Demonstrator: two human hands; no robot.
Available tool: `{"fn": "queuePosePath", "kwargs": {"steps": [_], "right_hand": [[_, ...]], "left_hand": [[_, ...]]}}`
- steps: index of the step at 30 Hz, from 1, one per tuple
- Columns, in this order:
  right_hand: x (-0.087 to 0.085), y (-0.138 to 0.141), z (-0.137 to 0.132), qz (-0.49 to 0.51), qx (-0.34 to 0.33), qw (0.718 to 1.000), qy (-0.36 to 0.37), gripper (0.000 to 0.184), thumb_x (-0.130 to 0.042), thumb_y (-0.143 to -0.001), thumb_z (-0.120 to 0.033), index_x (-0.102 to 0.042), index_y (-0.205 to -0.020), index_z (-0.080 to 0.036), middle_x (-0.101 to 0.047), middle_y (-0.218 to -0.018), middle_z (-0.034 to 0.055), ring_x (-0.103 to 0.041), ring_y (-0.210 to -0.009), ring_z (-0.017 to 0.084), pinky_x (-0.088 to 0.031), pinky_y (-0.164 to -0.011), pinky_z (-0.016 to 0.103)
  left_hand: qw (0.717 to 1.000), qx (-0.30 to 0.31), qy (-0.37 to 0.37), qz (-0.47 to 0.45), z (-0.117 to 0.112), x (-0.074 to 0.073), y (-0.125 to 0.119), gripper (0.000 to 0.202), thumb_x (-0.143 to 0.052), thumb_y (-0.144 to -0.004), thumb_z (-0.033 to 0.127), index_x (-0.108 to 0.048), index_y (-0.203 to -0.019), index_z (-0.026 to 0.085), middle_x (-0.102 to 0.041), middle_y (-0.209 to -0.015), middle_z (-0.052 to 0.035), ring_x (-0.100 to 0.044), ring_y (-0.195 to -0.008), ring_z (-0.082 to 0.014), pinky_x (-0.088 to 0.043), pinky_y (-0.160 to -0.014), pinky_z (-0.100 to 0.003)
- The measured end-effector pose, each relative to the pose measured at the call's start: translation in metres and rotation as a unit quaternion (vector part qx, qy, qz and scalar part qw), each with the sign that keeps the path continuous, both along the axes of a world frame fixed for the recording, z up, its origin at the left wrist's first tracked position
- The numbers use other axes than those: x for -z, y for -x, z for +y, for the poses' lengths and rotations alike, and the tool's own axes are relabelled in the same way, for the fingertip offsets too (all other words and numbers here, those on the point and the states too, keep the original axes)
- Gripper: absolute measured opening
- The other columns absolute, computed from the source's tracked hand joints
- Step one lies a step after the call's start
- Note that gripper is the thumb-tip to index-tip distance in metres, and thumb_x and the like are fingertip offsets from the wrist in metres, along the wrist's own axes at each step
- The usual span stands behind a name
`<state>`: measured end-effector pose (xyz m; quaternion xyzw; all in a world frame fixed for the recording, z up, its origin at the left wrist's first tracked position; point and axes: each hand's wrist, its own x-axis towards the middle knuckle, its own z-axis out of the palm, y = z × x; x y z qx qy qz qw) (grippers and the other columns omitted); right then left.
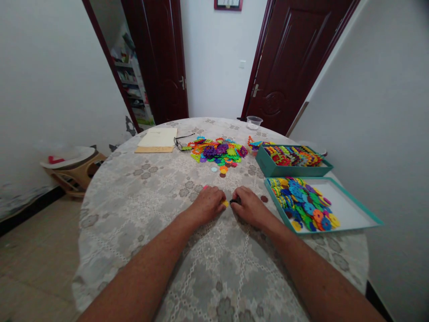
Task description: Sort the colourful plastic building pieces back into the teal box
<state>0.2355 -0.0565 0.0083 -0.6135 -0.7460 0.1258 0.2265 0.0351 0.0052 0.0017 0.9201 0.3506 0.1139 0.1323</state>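
Note:
Both my hands rest close together on the round table (pixel 140 201) with a lace cloth. My left hand (pixel 208 203) is closed on a small yellow-orange plastic piece (pixel 225 204), with a bit of pink showing at its far side. My right hand (pixel 250 206) is closed on a small dark piece (pixel 235 201). The two pieces almost meet between my fingertips. Beyond my hands lies a heap of colourful interlocking plastic discs (pixel 217 152).
A teal box (pixel 291 169) full of discs and its teal lid (pixel 348 208) holding more discs sit at the right. A notebook (pixel 157 139), glasses (pixel 181 142) and a clear cup (pixel 254 122) lie at the far side. A stool (pixel 73 170) stands at the left.

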Motion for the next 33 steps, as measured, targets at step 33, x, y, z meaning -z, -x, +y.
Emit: {"fn": "queuePosePath", "kwargs": {"steps": [33], "right_hand": [[0.022, 0.01, 0.018, 0.093, 0.02, 0.995, -0.02, 0.022, -0.058, -0.092, -0.016, -0.075, -0.106, -0.015, -0.079, -0.109, 0.0149, -0.073, -0.1, 0.029, -0.05, -0.082, 0.033]], "left_hand": [[0.993, 0.036, -0.06, -0.094, 0.003, -0.059, -0.057, 0.016, -0.051, -0.095, 0.018, -0.066, -0.101, 0.021, -0.072, -0.103, -0.0084, -0.067, -0.101, -0.0246, -0.054, -0.093, -0.039]]}}
